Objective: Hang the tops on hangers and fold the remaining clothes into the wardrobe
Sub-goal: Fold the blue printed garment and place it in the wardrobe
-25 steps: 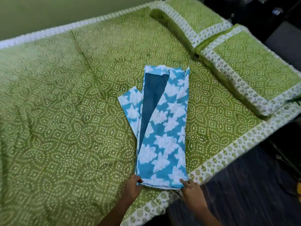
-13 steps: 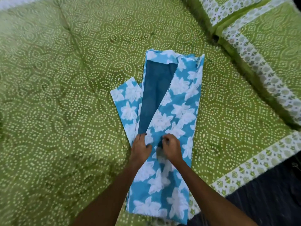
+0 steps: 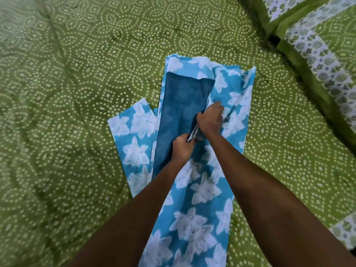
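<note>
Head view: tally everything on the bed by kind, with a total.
Blue floral garment: 1, gripped by the left hand and right hand
Green pillows: 2, one at the top, one at the right
Total: 3 on the green bedspread

A single head-worn view looks steeply down and forward over the person's outstretched forearms, close enough that both arms fill the lower half of the picture. The left hand (image 3: 181, 149) and the right hand (image 3: 210, 120) sit near the middle of the frame, the right a little farther from the camera than the left. Under and beyond the hands lies the blue flowered garment (image 3: 202, 189), running from the near bottom edge away to just past the hands. The green bedspread (image 3: 77, 93) fills the field to the left of and beyond the hands; the pillows (image 3: 316, 45) are cut off at the upper corner right of the right hand. The wide lens bends the edges.
</note>
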Demonstrator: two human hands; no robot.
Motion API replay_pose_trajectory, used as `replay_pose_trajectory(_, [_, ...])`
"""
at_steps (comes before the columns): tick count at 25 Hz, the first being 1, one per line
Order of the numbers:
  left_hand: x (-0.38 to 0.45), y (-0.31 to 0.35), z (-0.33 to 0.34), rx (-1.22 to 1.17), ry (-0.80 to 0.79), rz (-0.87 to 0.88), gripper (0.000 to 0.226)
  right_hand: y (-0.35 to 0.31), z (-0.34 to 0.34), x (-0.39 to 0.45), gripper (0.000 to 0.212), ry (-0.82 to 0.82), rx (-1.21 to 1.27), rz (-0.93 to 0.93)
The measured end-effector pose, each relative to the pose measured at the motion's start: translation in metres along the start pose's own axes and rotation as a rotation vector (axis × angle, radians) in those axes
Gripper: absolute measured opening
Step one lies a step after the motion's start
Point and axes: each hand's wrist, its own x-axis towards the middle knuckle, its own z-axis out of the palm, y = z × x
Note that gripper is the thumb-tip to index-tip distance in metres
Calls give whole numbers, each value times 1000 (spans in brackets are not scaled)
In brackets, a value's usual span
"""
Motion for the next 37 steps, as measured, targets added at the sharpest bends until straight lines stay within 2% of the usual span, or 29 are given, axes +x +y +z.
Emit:
replay_pose_trajectory(2, [1, 2, 2, -63, 96, 46, 14, -3, -10, 11, 26, 55, 156, 71])
replay_pose_trajectory(4, [-7, 7, -4, -138, 217, 122, 15, -17, -19, 14, 6, 110, 415, 4])
replay_pose_trajectory(6, [-10, 5, -16, -222, 304, 146, 12, -39, -13, 9, 14, 77, 514, -240])
replay_pose_trajectory(7, [-11, 3, -24, -251, 332, 138, 9, -50, -4, 5, 17, 3, 512, -318])
replay_pose_trajectory(8, [-11, -3, -34, -252, 379, 139, 7, -60, 6, 2, 14, -101, 464, -340])
replay_pose_trajectory(10, [-10, -24, -59, -102, 572, 158, 14, -70, 22, -2, 16, -241, 363, -233])
replay_pose_trajectory(12, [-8, -55, -88, 84, 744, 16, 37, -75, 33, -12, 20, -130, 343, -169])
replay_pose_trajectory(13, [-12, -69, -104, 109, 773, -121, 48, -81, 38, -23, 19, -60, 350, -235])
replay_pose_trajectory(14, [-17, -79, -115, 109, 764, -227, 55, -88, 44, -38, 16, -75, 369, -308])
replay_pose_trajectory(15, [-22, -86, -123, 83, 728, -268, 54, -94, 52, -59, 17, -195, 376, -365])
replay_pose_trajectory(17, [-30, -88, -125, -12, 580, -193, 32, -99, 75, -104, 47, -585, 248, -298])
replay_pose_trajectory(18, [-34, -83, -122, 10, 472, -135, 21, -95, 87, -122, 59, -673, 115, -277])
replay_pose_trajectory(19, [-39, -76, -116, 44, 354, -62, 17, -89, 94, -134, 54, -651, 37, -301])
replay_pose_trajectory(20, [-44, -73, -111, 31, 247, 6, 17, -81, 94, -137, 34, -565, 103, -304])
replay_pose_trajectory(21, [-51, -70, -108, -17, 188, 54, 19, -72, 90, -134, 19, -490, 288, -216])
replay_pose_trajectory(22, [-56, -69, -108, -58, 198, 92, 20, -62, 82, -127, 16, -461, 532, -40])
replay_pose_trajectory(24, [-59, -67, -112, -108, 402, 58, 22, -38, 56, -115, 8, -567, 1225, 402])
replay_pose_trajectory(25, [-57, -68, -116, -121, 502, -21, 25, -19, 46, -110, 18, -620, 1469, 515])
replay_pose_trajectory(26, [-53, -68, -120, -133, 538, -107, 29, -1, 39, -108, 26, -633, 1584, 536])
replay_pose_trajectory(28, [-40, -68, -123, -104, 463, -201, 32, 23, 25, -111, 45, -584, 1646, 505])
replay_pose_trajectory(30, [-27, -57, -121, -81, 346, -205, 35, 40, 23, -113, 78, -545, 1704, 516])
replay_pose_trajectory(31, [-20, -49, -118, -74, 316, -197, 36, 46, 24, -113, 85, -538, 1728, 540])
replay_pose_trajectory(33, [-6, -34, -114, -174, 285, -231, 35, 45, 20, -120, 76, -582, 1732, 554])
replay_pose_trajectory(35, [1, -28, -119, -476, 268, -287, 31, 31, 12, -131, 59, -621, 1684, 544])
replay_pose_trajectory(37, [-4, -39, -137, -707, 360, -254, 21, 11, 2, -140, 46, -623, 1643, 521])
